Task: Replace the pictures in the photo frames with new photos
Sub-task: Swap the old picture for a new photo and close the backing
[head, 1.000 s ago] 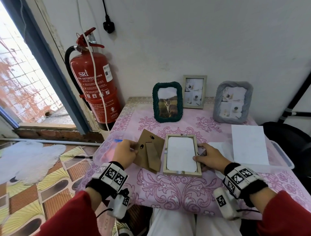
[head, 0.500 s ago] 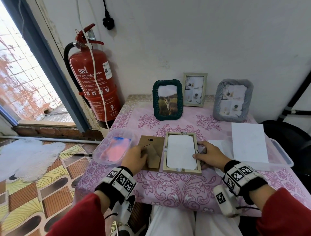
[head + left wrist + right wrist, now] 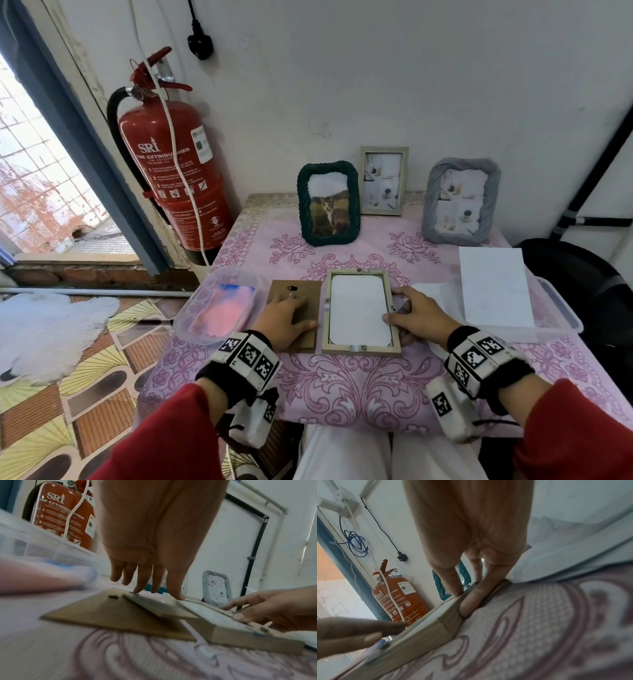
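A light wooden photo frame (image 3: 360, 349) (image 3: 419, 635) lies face down on the pink tablecloth, with the white back of a sheet (image 3: 358, 308) showing inside it. My right hand (image 3: 411, 315) holds its right edge: the thumb lies on top and a finger (image 3: 474, 599) runs along the outer side. The brown backing board (image 3: 289, 291) (image 3: 111, 615) with its fold-out stand lies flat just left of the frame. On the board rests my left hand (image 3: 287, 318), fingers (image 3: 145, 585) straight.
A clear tub (image 3: 191, 315) with a pink and blue photo sits at the left edge. Another tub (image 3: 561, 322) with white sheets (image 3: 493, 284) is at the right. A green frame (image 3: 301, 205), a small wooden frame (image 3: 383, 152) and a grey frame (image 3: 428, 205) stand at the wall. A red fire extinguisher (image 3: 174, 171) stands left.
My left hand has brought the backing board down from a raised, tilted hold to lie flat on the table beside the frame. The right hand stayed on the frame's edge.
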Action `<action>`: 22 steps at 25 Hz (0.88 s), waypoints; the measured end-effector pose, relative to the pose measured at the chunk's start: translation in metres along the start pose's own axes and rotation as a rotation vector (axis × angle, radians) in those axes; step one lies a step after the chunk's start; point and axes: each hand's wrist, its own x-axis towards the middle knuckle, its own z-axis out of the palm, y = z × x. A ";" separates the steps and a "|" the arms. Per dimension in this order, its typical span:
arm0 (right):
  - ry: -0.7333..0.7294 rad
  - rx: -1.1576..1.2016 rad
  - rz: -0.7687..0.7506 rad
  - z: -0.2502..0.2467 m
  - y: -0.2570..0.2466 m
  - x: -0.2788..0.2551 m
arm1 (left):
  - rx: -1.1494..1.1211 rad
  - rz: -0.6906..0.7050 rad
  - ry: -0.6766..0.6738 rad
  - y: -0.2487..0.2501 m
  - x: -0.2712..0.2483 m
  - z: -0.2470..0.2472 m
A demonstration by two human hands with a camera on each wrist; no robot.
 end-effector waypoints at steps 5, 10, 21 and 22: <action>0.011 -0.014 -0.012 0.001 0.004 0.001 | 0.006 0.119 0.187 0.035 0.032 -0.017; 0.026 -0.091 -0.063 0.000 0.006 0.003 | 0.202 0.025 0.025 0.062 0.058 -0.025; 0.035 -0.109 -0.050 0.000 0.004 0.002 | -0.009 -0.023 0.115 0.070 0.067 -0.017; 0.034 -0.105 -0.047 0.000 0.004 0.001 | -0.125 0.009 0.125 0.071 0.065 -0.020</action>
